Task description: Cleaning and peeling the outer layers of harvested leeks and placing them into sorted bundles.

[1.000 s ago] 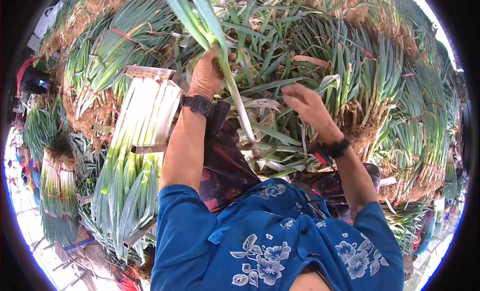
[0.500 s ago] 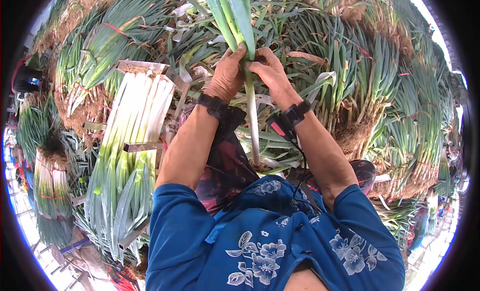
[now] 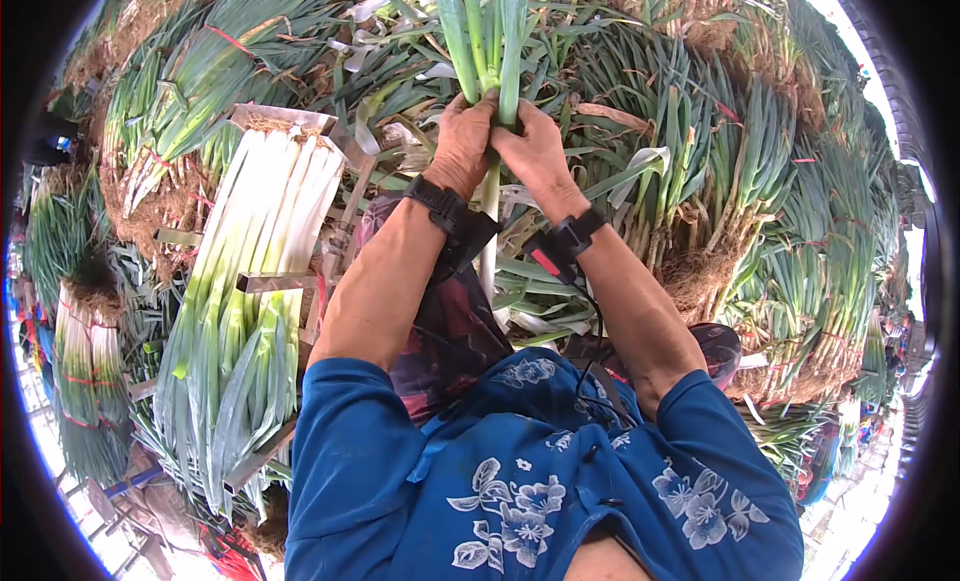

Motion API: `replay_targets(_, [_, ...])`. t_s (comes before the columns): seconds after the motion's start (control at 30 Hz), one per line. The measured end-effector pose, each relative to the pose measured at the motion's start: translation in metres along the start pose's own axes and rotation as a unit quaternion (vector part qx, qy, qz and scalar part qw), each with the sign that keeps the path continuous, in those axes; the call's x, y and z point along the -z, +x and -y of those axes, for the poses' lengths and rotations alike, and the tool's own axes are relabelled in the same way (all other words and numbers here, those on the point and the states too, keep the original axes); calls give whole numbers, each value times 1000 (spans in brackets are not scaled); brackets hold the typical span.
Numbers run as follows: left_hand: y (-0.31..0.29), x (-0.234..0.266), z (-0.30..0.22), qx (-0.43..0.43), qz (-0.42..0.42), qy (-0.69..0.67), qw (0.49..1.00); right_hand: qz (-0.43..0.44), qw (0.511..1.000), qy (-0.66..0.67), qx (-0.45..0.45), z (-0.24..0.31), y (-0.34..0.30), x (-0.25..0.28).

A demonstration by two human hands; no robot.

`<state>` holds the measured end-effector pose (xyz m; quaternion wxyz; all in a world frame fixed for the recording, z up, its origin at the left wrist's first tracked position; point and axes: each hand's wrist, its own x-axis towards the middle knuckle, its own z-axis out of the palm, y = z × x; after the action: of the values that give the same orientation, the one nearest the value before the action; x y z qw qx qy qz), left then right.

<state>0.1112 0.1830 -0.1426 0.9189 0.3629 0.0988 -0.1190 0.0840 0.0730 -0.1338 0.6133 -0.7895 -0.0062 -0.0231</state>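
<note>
Both of my hands are closed around one long green onion [image 3: 490, 196] at the place where its leaves fan out. My left hand [image 3: 465, 141] pinches it from the left side. From the right, my right hand [image 3: 533, 151] grips the same spot, thumb toward the stalk. Green leaves spread upward beyond my fingers, and the pale stalk points down toward my lap. To my left, a stack of trimmed green onions [image 3: 262, 216] lies in a metal rack [image 3: 270, 282], white ends away from me and green leaves toward me.
Loose leaves [image 3: 400, 91] cover the ground ahead. Untrimmed bundles with brown roots [image 3: 700, 271] are piled along the right, and more red-tied bundles [image 3: 225, 71] lie at the far left. A tied bundle of cleaned green onions [image 3: 90, 371] stands at the left edge.
The green onion has shifted slightly left at its lower end and stands more upright. My hands have come a little lower and closer together on it.
</note>
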Motion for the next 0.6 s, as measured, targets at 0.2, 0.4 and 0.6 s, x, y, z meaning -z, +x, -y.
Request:
replay_targets(0.2, [3, 4, -4, -9, 31, 67, 997, -44, 998, -36, 22, -13, -2, 8])
replay_targets(0.4, [-13, 8, -37, 108, 200, 166, 960, 43, 978, 198, -58, -8, -9, 52])
replay_targets(0.6, [-12, 16, -34, 95, 209, 144, 963, 56, 976, 212, -9, 14, -32, 51])
